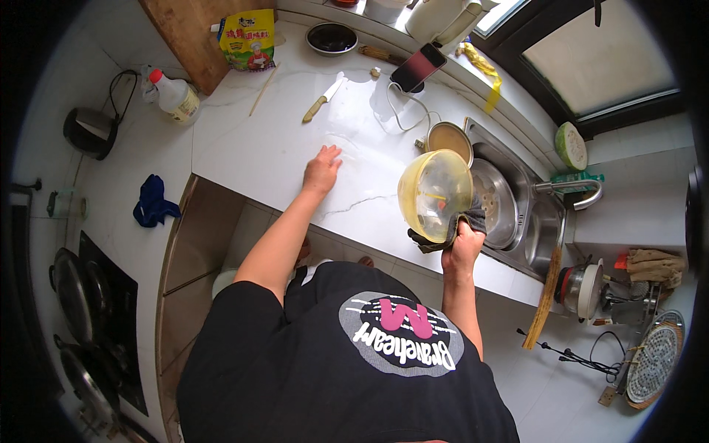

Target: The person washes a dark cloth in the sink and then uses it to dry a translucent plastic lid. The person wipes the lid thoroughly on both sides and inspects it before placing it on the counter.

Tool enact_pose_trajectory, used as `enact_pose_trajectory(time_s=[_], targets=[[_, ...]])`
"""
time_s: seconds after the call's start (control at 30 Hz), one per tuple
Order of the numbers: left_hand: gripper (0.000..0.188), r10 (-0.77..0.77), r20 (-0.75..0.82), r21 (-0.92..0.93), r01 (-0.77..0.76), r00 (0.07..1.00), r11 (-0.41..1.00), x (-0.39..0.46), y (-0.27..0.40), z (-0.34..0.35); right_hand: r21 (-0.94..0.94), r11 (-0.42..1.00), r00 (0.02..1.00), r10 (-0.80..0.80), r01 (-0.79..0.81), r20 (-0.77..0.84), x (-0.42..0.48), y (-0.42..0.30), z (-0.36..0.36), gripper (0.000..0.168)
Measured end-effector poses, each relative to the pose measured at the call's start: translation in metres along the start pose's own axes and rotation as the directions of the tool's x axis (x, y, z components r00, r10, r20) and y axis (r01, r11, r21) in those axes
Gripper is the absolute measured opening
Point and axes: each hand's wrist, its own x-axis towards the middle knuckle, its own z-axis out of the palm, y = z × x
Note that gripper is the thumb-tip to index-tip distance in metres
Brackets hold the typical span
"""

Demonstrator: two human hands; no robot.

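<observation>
My left hand [323,170] is over the white marble-patterned countertop [260,149], fingers slightly apart and holding nothing. Whether its fingertips press on the surface, I cannot tell. My right hand [464,246] grips a dark grey cloth [472,220] together with the rim of a translucent yellow plastic bowl [410,194]. The bowl is tilted, its mouth turned toward me, with the cloth bunched around its near side. Behind it, a round tan-coloured lid or dish [450,141] rests by the sink. Beyond my left hand lies a knife [316,109] with a light handle.
A steel basin [501,227] sits in the double sink [532,191] under a faucet [581,191]. A phone [418,67] on a stand trails a white cable. At the back are a yellow seasoning bag [246,41] and a black bowl [331,37]. A white bottle [180,102] stands left, above a blue cloth [154,202].
</observation>
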Motion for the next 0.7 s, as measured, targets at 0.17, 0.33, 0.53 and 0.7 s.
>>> enact_pose_trajectory(time_s=[0.17,0.33,0.53,0.7], targets=[[0.016,0.119,0.321,0.130,-0.168,0.940,0.977,-0.007,-0.010,0.017,-0.009,1.000,1.000,-0.016,0.016,0.003,-0.002,0.002,-0.009,0.028],[0.031,-0.210,0.389,-0.406,0.371,0.897,0.835,0.001,0.051,-0.015,0.004,0.999,0.999,-0.040,0.040,0.004,-0.009,0.003,0.001,0.030],[0.089,0.152,0.705,-0.692,0.624,0.693,0.364,-0.020,0.129,-0.083,0.001,1.000,0.995,0.015,-0.015,0.094,-0.009,0.012,0.026,0.034],[0.090,0.066,0.683,-0.716,0.650,0.727,0.256,-0.024,0.131,-0.106,-0.021,0.995,0.960,0.096,-0.094,0.264,-0.010,0.002,0.060,0.035]])
